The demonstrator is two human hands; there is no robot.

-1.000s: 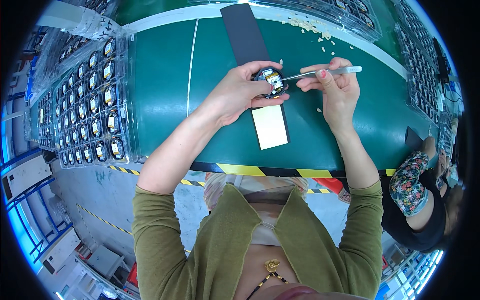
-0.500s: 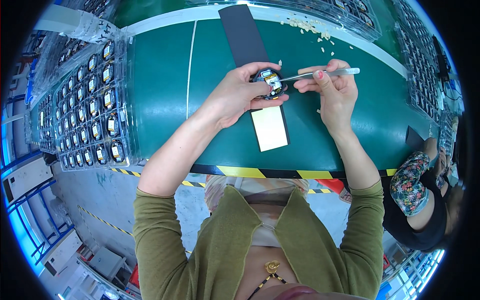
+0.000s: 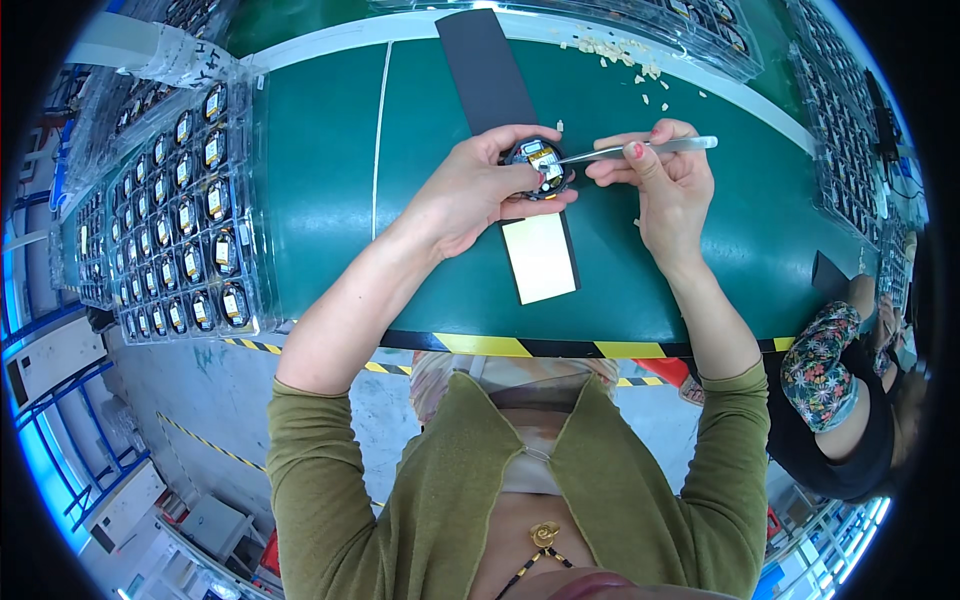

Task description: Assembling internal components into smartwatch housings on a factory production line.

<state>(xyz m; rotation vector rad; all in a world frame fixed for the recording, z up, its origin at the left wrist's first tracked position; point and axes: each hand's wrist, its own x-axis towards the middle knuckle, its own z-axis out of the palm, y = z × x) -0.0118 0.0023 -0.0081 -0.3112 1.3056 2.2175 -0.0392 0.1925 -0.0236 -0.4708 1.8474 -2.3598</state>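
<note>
My left hand (image 3: 487,180) grips a small round black electronic module (image 3: 540,158), its thumb lying over the face. White, yellow and metallic parts show inside the open casing. In my right hand (image 3: 664,180) is a pair of metal tweezers (image 3: 640,150), pinched between thumb and fingers. The tweezers' tips point left and reach the right side of the module's inner parts; whether they hold anything is too small to tell. Below the module, a pale yellow pad (image 3: 541,262) lies on a dark strip, partly under my left hand.
A dark grey strip (image 3: 485,70) lies beyond my hands on the green table (image 3: 320,180). Small cream pieces (image 3: 620,52) are scattered at the far right. Clear trays (image 3: 180,225) of similar modules stand at left. Another person (image 3: 835,400) sits at right. Striped tape (image 3: 540,347) marks the near edge.
Almost nothing differs. The tweezers and my right hand have shifted very slightly left; the module stays in my left hand.
</note>
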